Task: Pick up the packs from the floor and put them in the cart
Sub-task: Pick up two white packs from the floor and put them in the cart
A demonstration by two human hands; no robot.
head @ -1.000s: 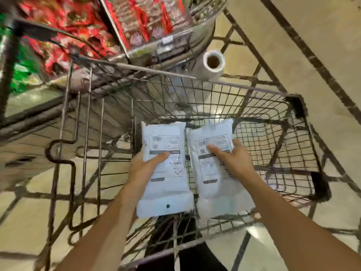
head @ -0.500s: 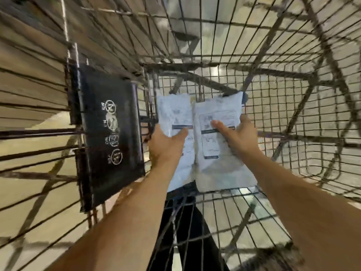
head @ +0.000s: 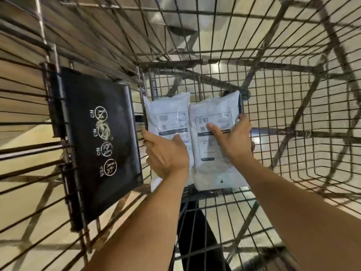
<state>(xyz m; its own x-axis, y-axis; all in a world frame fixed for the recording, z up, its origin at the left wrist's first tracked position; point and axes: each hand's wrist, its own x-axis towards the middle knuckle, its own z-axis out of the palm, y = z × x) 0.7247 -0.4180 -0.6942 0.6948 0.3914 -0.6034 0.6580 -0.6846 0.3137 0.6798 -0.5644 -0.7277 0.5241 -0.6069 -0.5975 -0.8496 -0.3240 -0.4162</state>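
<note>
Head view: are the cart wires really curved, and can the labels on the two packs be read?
Head view: the cart wires bow outward toward the edges, wide-angle distortion; the label print on the left pack and right pack is too blurred to read.

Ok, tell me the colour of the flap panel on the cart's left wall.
Black plastic flap panel with white circular pictograms; head view.

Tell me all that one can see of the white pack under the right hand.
The right pack is a soft white plastic pouch, oblong and puffy, with a printed label bearing barcodes and a dark band. It lies lengthwise inside the wire cart, beside the left pack, their long edges touching. The right hand grips it, thumb on the label, fingers around its right edge. Whether it rests on the cart's floor cannot be told.
</note>
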